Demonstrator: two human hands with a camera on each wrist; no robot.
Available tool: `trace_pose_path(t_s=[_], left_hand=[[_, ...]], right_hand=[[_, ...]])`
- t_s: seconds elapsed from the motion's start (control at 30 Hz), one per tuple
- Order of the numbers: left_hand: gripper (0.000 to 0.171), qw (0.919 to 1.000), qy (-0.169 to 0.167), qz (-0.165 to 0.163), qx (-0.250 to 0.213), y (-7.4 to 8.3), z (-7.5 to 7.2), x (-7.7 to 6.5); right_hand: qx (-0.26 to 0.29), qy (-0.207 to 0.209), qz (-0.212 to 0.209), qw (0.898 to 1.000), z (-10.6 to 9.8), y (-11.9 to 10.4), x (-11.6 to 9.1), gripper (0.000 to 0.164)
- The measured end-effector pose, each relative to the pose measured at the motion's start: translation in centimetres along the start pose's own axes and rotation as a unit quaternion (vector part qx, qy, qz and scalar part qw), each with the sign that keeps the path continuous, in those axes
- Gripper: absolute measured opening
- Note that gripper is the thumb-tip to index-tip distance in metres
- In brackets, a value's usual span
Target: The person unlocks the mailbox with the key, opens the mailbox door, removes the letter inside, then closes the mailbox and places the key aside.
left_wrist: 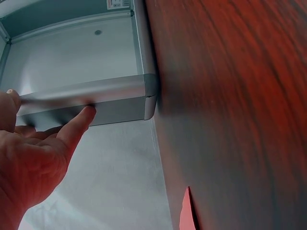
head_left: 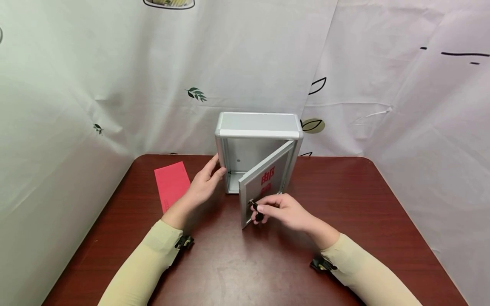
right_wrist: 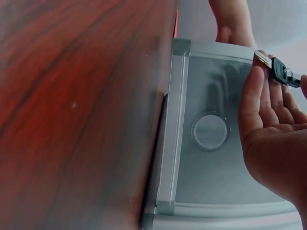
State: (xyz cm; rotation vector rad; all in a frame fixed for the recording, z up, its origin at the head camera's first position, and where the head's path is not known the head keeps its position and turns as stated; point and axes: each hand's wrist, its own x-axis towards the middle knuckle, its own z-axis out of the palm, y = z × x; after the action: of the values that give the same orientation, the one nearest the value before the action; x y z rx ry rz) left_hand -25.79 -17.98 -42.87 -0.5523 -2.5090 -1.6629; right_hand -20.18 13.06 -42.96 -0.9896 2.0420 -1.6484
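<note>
A silver metal mailbox (head_left: 260,123) stands upright on the table, its hinged door (head_left: 268,178) with red characters swung partway out. My left hand (head_left: 204,182) rests along the box's left side, fingers fairly straight against the outer wall (left_wrist: 115,110), thumb by the front rim. At the door's free edge, my right hand (head_left: 287,212) pinches a black-headed key (head_left: 255,206) close to the lock. A second key (right_wrist: 278,69) hangs from the same ring, its blade bare in the right wrist view. Whether the pinched key sits inside the lock is hidden by the fingers.
A red envelope (head_left: 172,182) lies flat on the dark wooden table (head_left: 383,221), left of the left hand. Behind the box hangs a white patterned curtain (head_left: 249,55), which also runs along both sides. Inside, the box shows a bare back panel (head_left: 249,153).
</note>
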Motion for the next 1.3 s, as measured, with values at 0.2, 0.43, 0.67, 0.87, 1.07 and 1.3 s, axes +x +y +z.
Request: trace_pose_path(t_s=[0.2, 0.43, 0.67, 0.87, 1.07, 1.3], left_hand=[[0.068, 1.0, 0.002, 0.001, 0.001, -0.2, 0.0, 0.0], [0.065, 0.9999, 0.003, 0.006, -0.01, -0.3, 0.0, 0.2], [0.066, 1.0, 0.003, 0.005, -0.006, -0.3, 0.1, 0.2], [0.066, 0.9999, 0.005, 0.007, -0.009, -0.2, 0.1, 0.0], [0.065, 0.9999, 0.003, 0.007, -0.007, -0.1, 0.2, 0.0], [0.065, 1.0, 0.002, 0.004, -0.005, -0.2, 0.2, 0.0]], right_hand=[[0.006, 0.019, 0.015, 1.0, 0.5, -0.1, 0.8, 0.027], [0.012, 0.044, 0.029, 0.999, 1.2, -0.3, 1.6, 0.028], [0.013, 0.068, 0.041, 0.997, 1.7, -0.4, 2.5, 0.027], [0.008, 0.083, 0.046, 0.995, 2.1, -0.4, 3.3, 0.03], [-0.01, 0.103, 0.059, 0.993, 2.5, -0.5, 4.1, 0.031], [-0.006, 0.13, 0.064, 0.989, 2.9, -0.7, 5.0, 0.032]])
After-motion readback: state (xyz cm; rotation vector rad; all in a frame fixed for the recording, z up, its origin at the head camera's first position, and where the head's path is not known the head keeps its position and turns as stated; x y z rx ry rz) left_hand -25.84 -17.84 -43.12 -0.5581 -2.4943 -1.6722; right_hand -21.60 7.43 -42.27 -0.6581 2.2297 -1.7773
